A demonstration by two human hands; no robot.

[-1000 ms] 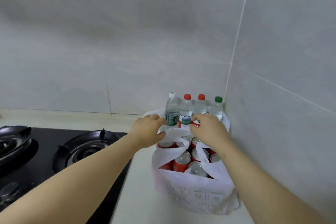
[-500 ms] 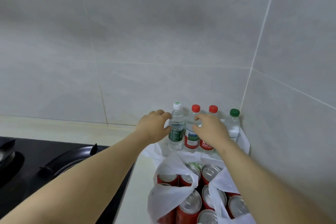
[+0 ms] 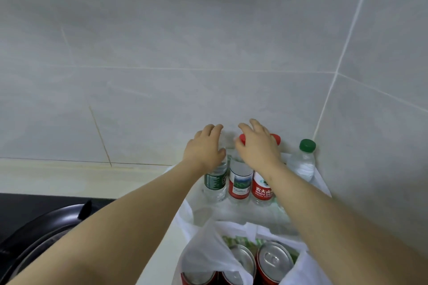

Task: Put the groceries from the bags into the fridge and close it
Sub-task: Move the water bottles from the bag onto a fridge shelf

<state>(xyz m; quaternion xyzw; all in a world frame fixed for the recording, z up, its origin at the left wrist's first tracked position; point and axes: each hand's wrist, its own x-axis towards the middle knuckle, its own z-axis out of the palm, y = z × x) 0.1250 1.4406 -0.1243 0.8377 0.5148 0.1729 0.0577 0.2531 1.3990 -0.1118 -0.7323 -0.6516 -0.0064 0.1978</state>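
Observation:
Four water bottles stand in a white bag (image 3: 322,183) in the corner of the counter. My left hand (image 3: 203,148) curls over the top of the green-label bottle (image 3: 215,183), thumb on its shoulder, hiding the cap. With fingers stretched out, my right hand (image 3: 257,146) lies over the caps of the two red-label bottles (image 3: 239,183) (image 3: 262,188). A green-capped bottle (image 3: 303,164) stands untouched at the far right. Nearer me, a second white bag (image 3: 201,245) holds several red cans (image 3: 274,259).
A black gas stove (image 3: 46,227) with a burner sits at the lower left. Grey tiled walls meet in a corner just behind the bottles. A strip of pale counter (image 3: 69,178) runs left along the wall. No fridge is in view.
Both hands rose from the can bag's handles to the bottles behind it and now sit on the bottle tops. The view moved closer and tilted up.

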